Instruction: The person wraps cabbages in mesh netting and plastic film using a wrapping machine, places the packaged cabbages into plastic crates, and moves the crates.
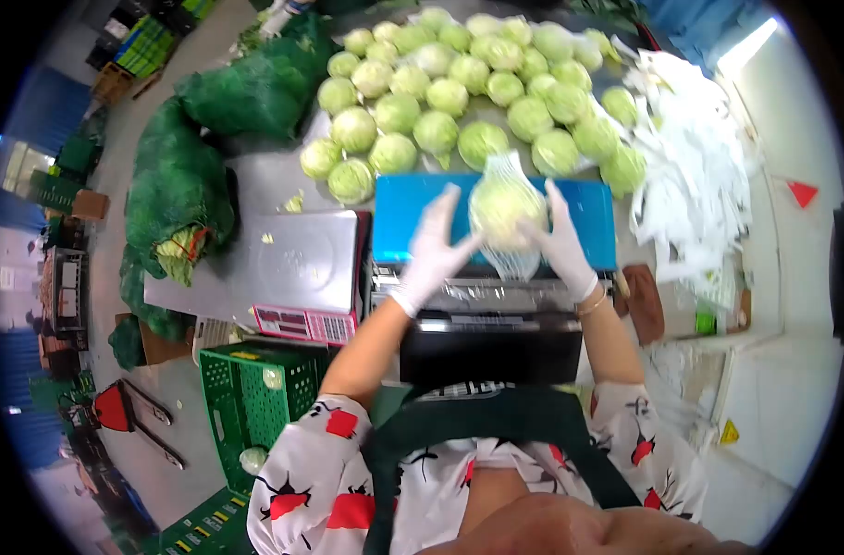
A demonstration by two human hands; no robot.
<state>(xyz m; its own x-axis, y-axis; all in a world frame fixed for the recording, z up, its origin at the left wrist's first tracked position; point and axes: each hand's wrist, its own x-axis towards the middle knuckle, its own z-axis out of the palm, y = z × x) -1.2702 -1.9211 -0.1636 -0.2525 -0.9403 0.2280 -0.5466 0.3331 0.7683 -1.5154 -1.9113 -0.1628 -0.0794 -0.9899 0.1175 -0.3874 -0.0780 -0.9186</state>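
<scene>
A pale green cabbage (505, 211) in a white foam net sleeve is over the blue top (412, 217) of a machine in front of me. The net's ends stick out above and below it. My left hand (437, 242), in a white glove, is beside the cabbage with fingers spread and the thumb tip close to its edge. My right hand (564, 248), also gloved, cups the cabbage's right side, its thumb lying over the front. Whether the cabbage rests on the blue surface is hard to tell.
Many loose cabbages (437, 132) cover the table's far part. White foam nets (685, 157) are heaped at right. Green mesh sacks (177, 176) lie at left, near a steel-topped scale (297, 254). A green crate (227, 407) stands lower left. A pallet jack (117, 407) is on the floor.
</scene>
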